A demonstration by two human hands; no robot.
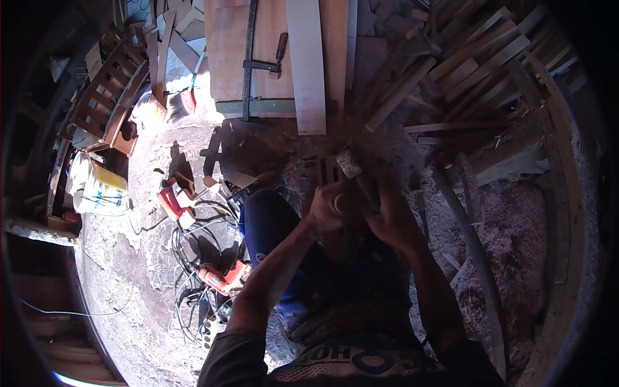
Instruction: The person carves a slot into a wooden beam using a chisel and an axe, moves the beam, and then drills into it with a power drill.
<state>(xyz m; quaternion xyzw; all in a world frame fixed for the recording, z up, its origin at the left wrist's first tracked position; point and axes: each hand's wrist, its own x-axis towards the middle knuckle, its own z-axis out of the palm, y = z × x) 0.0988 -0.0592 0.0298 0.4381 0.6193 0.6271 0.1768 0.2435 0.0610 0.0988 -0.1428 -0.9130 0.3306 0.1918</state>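
Note:
My left hand (327, 208) is closed around something upright, whose pale round end (338, 204) shows at the top of the fist; it looks like a tool handle. Close beside it, my right hand (391, 218) grips a dark, long piece. A light, worn block (349, 163) sits at the far end of that piece, much like a mallet or hammer head. Just beyond my left fist is a dark piece with narrow slots (328, 170). Deep shadow hides most of what lies under both hands.
Ahead are wide boards (271, 84), a long pale plank (308, 71) and a bar clamp (249, 64). Scrap wood (464, 71) is heaped at far right. On the left lie a red power tool (175, 201), an orange drill (224, 278), tangled cords, a white bucket (103, 187) and a brush (183, 103).

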